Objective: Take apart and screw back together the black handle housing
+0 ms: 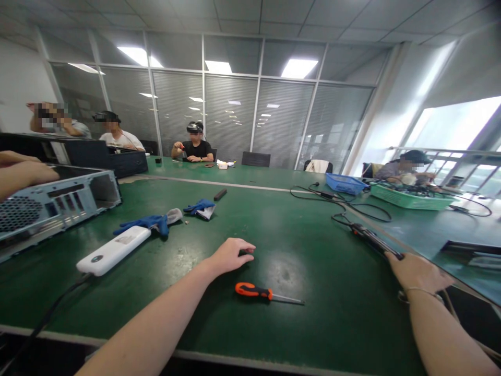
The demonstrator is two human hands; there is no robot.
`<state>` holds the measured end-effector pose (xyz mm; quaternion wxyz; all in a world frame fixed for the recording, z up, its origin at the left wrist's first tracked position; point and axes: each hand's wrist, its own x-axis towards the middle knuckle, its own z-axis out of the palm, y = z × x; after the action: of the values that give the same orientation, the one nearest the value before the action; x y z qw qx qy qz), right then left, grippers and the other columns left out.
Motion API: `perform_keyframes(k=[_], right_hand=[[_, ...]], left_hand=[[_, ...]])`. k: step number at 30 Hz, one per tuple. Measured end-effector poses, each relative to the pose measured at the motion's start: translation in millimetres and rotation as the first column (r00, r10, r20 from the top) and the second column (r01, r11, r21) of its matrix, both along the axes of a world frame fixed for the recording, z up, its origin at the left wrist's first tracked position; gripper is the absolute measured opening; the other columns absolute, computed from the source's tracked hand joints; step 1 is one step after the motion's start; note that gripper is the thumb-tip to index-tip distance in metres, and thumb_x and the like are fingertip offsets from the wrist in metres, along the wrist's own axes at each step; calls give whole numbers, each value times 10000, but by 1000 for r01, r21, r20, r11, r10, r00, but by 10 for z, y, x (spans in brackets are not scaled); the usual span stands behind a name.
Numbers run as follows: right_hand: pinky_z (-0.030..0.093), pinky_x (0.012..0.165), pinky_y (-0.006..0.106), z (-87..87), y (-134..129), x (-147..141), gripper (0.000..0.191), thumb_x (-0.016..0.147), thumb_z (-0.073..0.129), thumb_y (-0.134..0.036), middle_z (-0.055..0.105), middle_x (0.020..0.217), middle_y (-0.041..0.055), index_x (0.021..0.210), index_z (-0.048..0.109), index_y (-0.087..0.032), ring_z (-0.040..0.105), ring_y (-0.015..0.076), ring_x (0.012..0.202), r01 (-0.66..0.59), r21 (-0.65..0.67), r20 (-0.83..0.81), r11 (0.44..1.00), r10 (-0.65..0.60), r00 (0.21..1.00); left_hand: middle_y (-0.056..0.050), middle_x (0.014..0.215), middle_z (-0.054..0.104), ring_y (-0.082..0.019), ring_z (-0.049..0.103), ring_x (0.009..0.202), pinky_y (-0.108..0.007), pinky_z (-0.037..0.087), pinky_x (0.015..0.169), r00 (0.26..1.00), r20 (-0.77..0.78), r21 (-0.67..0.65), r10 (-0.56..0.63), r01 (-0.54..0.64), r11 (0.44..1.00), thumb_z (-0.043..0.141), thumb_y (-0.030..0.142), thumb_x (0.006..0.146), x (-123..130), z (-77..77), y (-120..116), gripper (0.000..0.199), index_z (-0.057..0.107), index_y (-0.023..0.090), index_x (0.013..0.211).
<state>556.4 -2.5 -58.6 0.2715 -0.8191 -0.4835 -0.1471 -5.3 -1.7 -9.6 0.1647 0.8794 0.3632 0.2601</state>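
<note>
Left hand (231, 256) half-curled, thumb and fingers apart, holding nothing, just beyond the orange-black screwdriver (268, 294) lying on the green table (332, 297), right hand (418, 272) at the near end of a dark corded bar (378, 241) on the table's right, fingers partly hidden, can't tell how tightly closed or if gripping.

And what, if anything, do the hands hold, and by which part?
The left hand holds nothing; the right hand is at the near end of the dark strip, its grip unclear.
</note>
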Motion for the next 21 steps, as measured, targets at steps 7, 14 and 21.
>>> perform_keyframes(k=[7, 14, 21], right_hand=[[325, 824, 554, 116, 48, -153, 571, 871, 352, -567, 676, 880, 205, 879, 733, -142, 612, 384, 890, 323, -53, 107, 945, -317, 943], [333, 808, 510, 200, 53, -303, 618, 858, 331, -645, 691, 960, 190, 1044, 722, -205, 611, 378, 931, 190, -77, 92, 979, -183, 979], [354, 815, 540, 127, 142, -570, 497, 823, 438, -594, 704, 907, 177, 880, 767, -226, 632, 386, 896, 78, -273, 76, 959, -59, 995]], left_hand=[[-61, 985, 740, -194, 681, 911, -270, 491, 847, 1000, 2, 4, -4, 4, 1000, 670, 238, 813, 0, 24, -7, 264, 712, 158, 1061], [-52, 973, 742, -188, 683, 892, -264, 490, 831, 1000, 3, 1, 4, -4, 1000, 666, 237, 814, 9, 26, -20, 239, 719, 167, 1037], [-59, 977, 741, -190, 681, 886, -264, 489, 826, 1000, -19, -8, 14, -14, 1000, 648, 225, 825, 12, 73, -49, 231, 720, 160, 1035]])
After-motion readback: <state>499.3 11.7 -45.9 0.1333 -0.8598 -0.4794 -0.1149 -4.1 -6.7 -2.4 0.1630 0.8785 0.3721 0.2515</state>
